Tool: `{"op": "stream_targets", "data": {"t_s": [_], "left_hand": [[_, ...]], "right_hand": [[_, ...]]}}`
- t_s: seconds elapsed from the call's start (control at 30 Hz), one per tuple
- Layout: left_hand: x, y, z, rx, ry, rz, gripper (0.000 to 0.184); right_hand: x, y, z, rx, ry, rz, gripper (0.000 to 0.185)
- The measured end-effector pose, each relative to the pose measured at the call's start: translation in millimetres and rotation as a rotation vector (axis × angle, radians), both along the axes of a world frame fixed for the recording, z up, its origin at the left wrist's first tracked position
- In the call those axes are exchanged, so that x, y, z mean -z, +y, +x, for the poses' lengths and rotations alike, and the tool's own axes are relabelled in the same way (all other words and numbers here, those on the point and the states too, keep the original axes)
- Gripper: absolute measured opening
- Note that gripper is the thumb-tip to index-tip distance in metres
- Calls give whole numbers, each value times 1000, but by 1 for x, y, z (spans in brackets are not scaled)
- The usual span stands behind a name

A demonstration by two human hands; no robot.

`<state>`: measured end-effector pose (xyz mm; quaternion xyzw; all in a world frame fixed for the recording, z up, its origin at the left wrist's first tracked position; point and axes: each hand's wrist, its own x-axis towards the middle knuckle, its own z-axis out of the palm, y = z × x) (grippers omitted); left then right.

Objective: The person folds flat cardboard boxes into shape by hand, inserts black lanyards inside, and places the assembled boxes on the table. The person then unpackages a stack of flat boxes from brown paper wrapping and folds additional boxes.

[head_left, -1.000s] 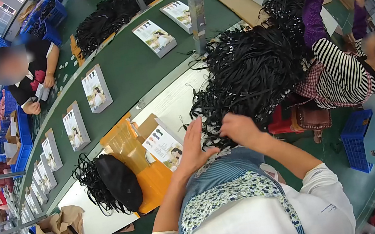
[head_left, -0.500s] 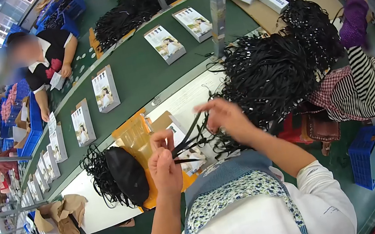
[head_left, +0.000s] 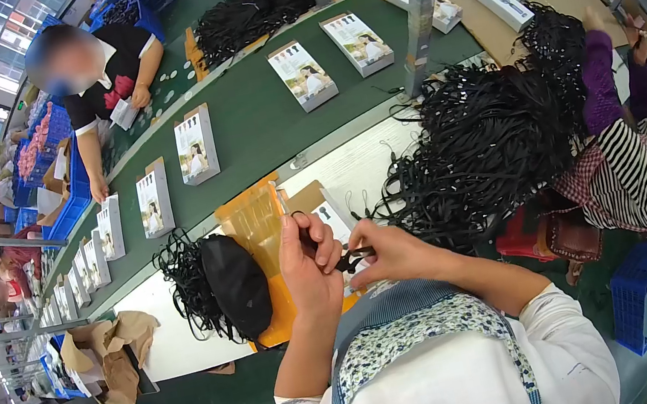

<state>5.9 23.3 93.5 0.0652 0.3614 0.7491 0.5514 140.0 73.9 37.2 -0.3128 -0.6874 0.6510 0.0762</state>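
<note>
Left hand [head_left: 312, 261] and right hand [head_left: 390, 252]: fingers of both are closed on a black strap [head_left: 355, 258], held between them over the surface [head_left: 357, 172]. A box [head_left: 329, 215] lies behind, partly hidden. Strap pile [head_left: 492, 151] lies right; black pouch [head_left: 237, 286], left.

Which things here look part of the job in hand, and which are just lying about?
Likely part of the job:
black strap between left hand and right hand
strap pile
printed box, partly hidden

Seemingly just lying about:
crumpled brown paper
blue crate at far right
</note>
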Motion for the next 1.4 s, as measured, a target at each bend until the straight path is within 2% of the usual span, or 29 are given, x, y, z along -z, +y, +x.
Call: {"op": "stream_targets", "data": {"t_s": [0.1,0.13,0.17,0.23,0.27,0.3,0.37,0.4,0.43,0.5,0.53,0.6,0.63,0.7,0.73,0.8,0.83,0.87,0.9,0.97,1.03,1.17,1.23,1.27,1.3,1.37,1.4], "left_hand": [[-6,0,5,61,20,17,24],[-5,0,6,72,0,19,25],[-4,-1,6,70,1,19,25],[0,-2,4,30,264,-46,26],[7,-6,-6,85,549,-85,29],[16,-6,-9,81,551,-84,29],[38,-4,-14,233,1299,-119,37],[64,-15,-16,452,1097,-87,45],[67,-19,-22,790,648,-145,50],[71,-28,-17,654,571,-363,49],[81,-33,-25,649,570,-363,49],[108,-42,-47,688,401,-350,46],[106,-42,-49,682,400,-352,46],[101,-35,-54,312,507,-464,46],[101,-30,-59,224,469,-432,47],[98,-18,-71,122,379,-373,47],[97,-12,-76,27,290,-314,47],[97,-5,-81,-9,249,-274,46],[97,3,-84,-13,249,-274,46],[99,18,-87,-141,292,-148,46],[105,26,-88,-169,322,-106,46],[122,25,-93,-63,500,-11,43],[104,21,-87,155,887,-200,37],[85,15,-89,305,1222,-323,24],[77,11,-89,307,1221,-322,24],[66,3,-91,303,1821,-2,19],[54,-1,-93,301,1822,1,19]], "right_hand": [[-13,6,4,-87,134,-22,58],[-2,5,-1,-237,103,18,46],[-2,2,0,-238,104,17,46],[-14,-2,-2,-356,-44,-24,35],[-4,-6,-2,-334,37,-2,28],[-11,-4,-3,-338,38,0,28],[-31,4,-4,-84,-34,-306,22],[-21,9,-6,-34,116,-335,15],[-13,17,-8,-43,89,-362,14],[1,19,-11,0,163,-532,17],[13,23,-13,-4,162,-531,17],[32,33,-21,-2,90,-411,17],[33,36,-29,28,52,-340,18],[76,48,-48,43,-73,75,24],[98,49,-57,37,-73,77,24],[123,50,-75,41,-5,827,33],[127,50,-80,36,-2,829,33],[130,51,-86,-58,-131,718,35],[132,52,-91,-151,-258,604,37],[134,54,-94,-236,-315,576,35],[125,51,-96,-321,-377,541,33],[81,28,-86,-234,-192,637,25],[53,22,-77,-288,-152,707,16],[49,19,-74,-266,-96,742,11],[49,16,-71,-265,-98,741,11],[47,14,-66,-270,-114,819,16],[43,16,-65,-269,-115,822,16]]}}
